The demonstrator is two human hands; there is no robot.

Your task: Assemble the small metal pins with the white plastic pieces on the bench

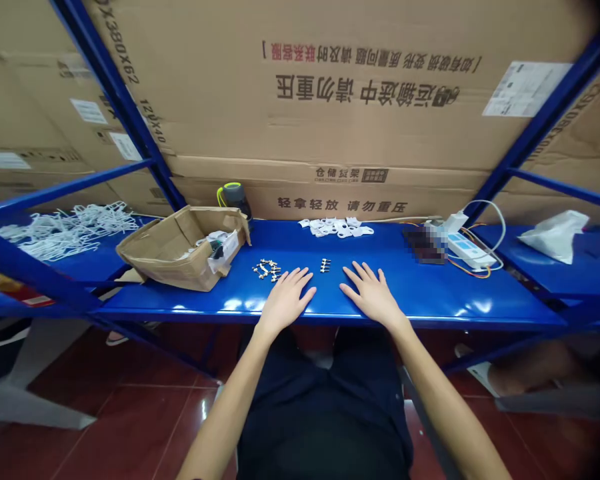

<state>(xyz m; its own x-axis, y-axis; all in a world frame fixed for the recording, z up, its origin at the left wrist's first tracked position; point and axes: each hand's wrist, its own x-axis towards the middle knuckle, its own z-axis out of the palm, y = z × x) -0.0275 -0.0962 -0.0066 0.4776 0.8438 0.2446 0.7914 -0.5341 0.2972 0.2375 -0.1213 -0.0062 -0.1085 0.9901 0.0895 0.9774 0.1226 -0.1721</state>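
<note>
My left hand (286, 298) lies flat on the blue shelf, fingers spread, with nothing held. Just beyond its fingertips is a loose pile of small metal-and-black parts (267, 269), too small to name. My right hand (373, 291) also rests flat and spread near the front edge. Between the two hands, a little farther back, a short row of similar small parts (325, 265) is lined up. Several white plastic pieces with holes (336, 227) lie in a heap at the back, against the cardboard.
An open cardboard box (167, 260) with items inside stands at left, a dark bottle (237, 197) behind it. At right are a white power strip (473, 252) with cables and a blurred-out dark object (425, 245). White wire hooks (75, 230) pile up far left. Blue posts (545, 110) flank the shelf (410, 303).
</note>
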